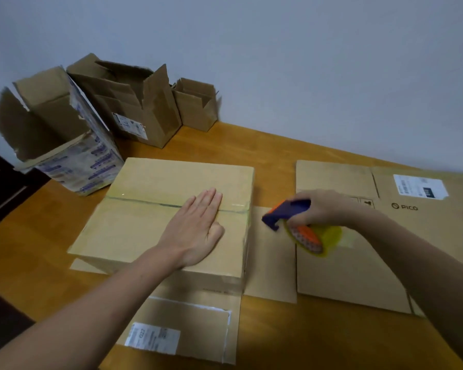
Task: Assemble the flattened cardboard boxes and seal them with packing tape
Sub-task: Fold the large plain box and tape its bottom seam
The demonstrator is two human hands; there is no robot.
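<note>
left hand (195,231) presses flat on the taped box (171,217); right hand (318,209) beside it grips the tape dispenser (297,225); next, rub the seam.

— What is at the centre?
— A closed box (150,182) with clear tape (145,201) along its top seam. The left hand (198,228) lies flat on it, fingers straight, across the seam.
— And the right hand (324,209)?
— Right of the box, it grips a purple and orange dispenser (286,213) with a yellowish roll (329,236), held over a flat sheet (358,273) printed "PICO".
— Anything under the box?
— Another flat sheet (193,324) with a white label shows at lower centre.
— Upper left?
— Three open boxes (134,108) stand in a row by the wall, flaps up, all on a wooden table (278,329).
</note>
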